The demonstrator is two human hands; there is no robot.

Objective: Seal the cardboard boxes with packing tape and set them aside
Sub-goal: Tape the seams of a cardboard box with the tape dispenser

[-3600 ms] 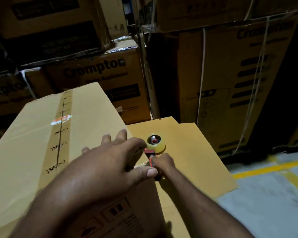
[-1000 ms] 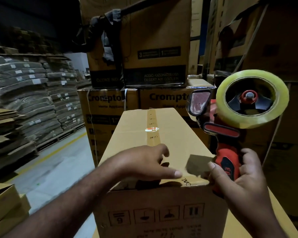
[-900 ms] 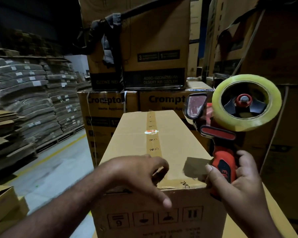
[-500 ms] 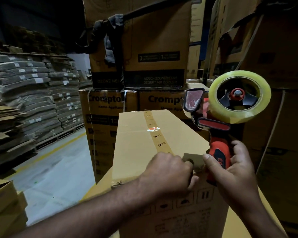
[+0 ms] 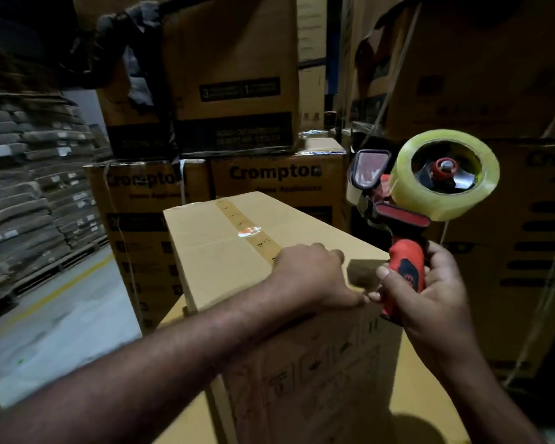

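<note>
Cardboard, plain and corrugated, makes up the 1 cardboard box (image 5: 225, 257) in work. It stands in the centre, within arm's reach, on a flat cardboard sheet (image 5: 414, 395). 1 brown tape strip (image 5: 234, 216) already runs along its top seam, with 1 small sticker (image 5: 249, 232) on it.

The hands are apart. The left hand (image 5: 311, 277) clamps the near top edge of the box, fingers curled on the lid and thumb along the rim. The right hand (image 5: 430, 299) is wrapped round the red handle of 1 tape dispenser (image 5: 404, 219), held upright just beside the box's right corner and not touching it. It carries 1 roll of clear tape (image 5: 446, 174).

The box looks stiff at its edges and corners and likely gives in the middle of its panels. Its weight cannot be told. It is bulky enough that moving it probably calls for 2 hands, best placed under opposite bottom corners, since the taped top is smooth and may slip.

Behind stand at least 2 Crompton cartons (image 5: 276, 174) under more stacked ones. Piles of flattened cartons (image 5: 29, 187) line the left.
</note>
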